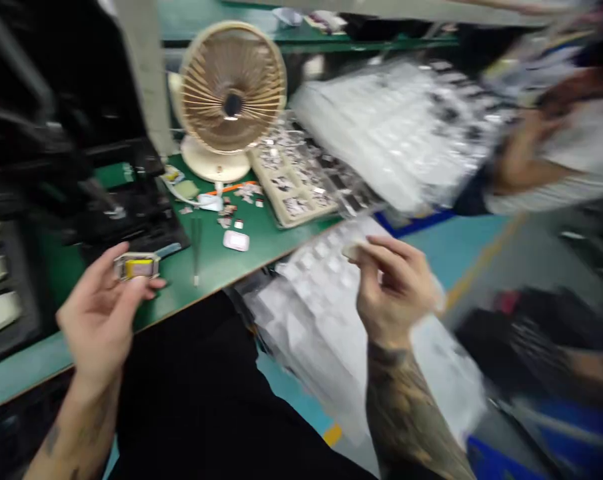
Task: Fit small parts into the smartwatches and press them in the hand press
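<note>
Pinching one case [139,265] between thumb and fingers, the left hand [99,317] is hovering near the surface's [221,264] front edge, the thumb covering part of the case. Past that edge, the right hand [394,287] is pinching one pale piece [351,251], blurred and mostly hidden. One pink shell [236,241] and one pair of tweezers [196,243] are lying near the front edge.

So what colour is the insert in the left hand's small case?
The insert: yellow, with a duller brownish face; head view.
</note>
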